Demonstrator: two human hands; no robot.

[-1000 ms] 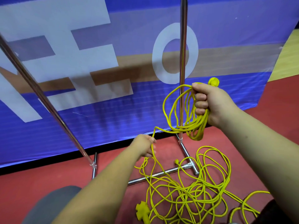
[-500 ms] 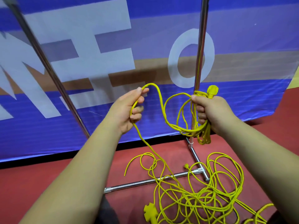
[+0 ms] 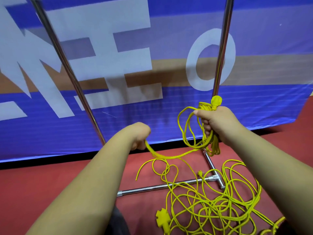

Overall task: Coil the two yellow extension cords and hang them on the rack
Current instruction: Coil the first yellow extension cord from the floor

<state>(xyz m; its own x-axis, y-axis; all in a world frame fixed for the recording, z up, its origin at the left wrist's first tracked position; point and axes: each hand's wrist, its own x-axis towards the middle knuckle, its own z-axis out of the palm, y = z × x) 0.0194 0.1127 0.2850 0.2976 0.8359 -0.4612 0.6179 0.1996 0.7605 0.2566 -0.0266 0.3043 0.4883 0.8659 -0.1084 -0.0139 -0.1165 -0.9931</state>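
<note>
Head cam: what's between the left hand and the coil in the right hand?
In the head view, a slack run of yellow cord sags from the left hand to the coil in the right hand.

The only lettering stands on the blue banner (image 3: 169,119) stretched behind the rack, printed in very large white characters across its blue, lilac and tan stripes. At the right a round "O" (image 3: 190,65) reads plainly; the right rack pole (image 3: 223,48) crosses its right side. Left of it stands a blocky white character (image 3: 101,19) of straight bars, its top cut by the frame edge, so it cannot be read with certainty. At the far left a jagged white shape (image 3: 25,56), like part of an "M", runs off the edge and is likewise unreadable
</note>
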